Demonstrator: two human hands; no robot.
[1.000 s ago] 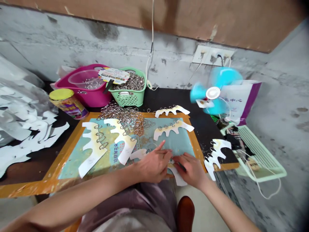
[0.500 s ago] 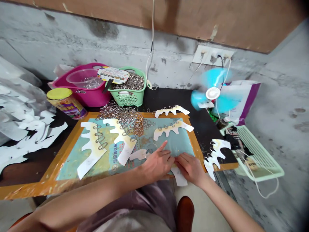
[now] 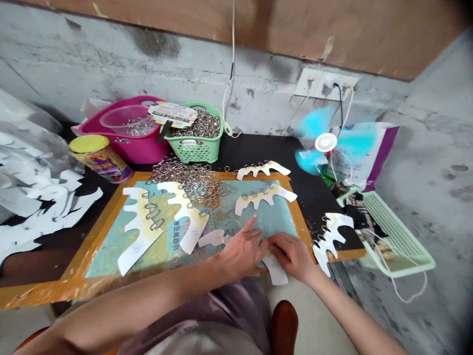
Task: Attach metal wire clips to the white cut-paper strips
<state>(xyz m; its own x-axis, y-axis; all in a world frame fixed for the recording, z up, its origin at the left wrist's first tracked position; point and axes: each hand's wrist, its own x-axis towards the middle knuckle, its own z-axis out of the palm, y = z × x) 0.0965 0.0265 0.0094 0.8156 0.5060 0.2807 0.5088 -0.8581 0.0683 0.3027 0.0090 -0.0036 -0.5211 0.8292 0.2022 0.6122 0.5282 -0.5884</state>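
My left hand (image 3: 242,251) and my right hand (image 3: 293,256) meet at the near edge of the orange-framed board (image 3: 111,212). Both press and pinch a white comb-shaped card (image 3: 275,270) that sticks out over the board's edge. The left index finger points forward; its other fingers curl onto the card. The right hand's fingers are closed on the card's top. A small metal ring may lie between the fingertips, but it is too small to make out. A heap of metal rings (image 3: 188,180) lies at the board's far side.
Several white cards with rings (image 3: 146,222) (image 3: 264,195) (image 3: 330,234) lie on and beside the board. A green basket of rings (image 3: 195,135), a pink tub (image 3: 127,130) and a yellow-lidded can (image 3: 99,158) stand behind. A spinning blue fan (image 3: 327,143) and a pale tray (image 3: 395,236) are at the right.
Both hands have stayed on the card at the board's near edge, with only small finger shifts. The view has tilted slightly.
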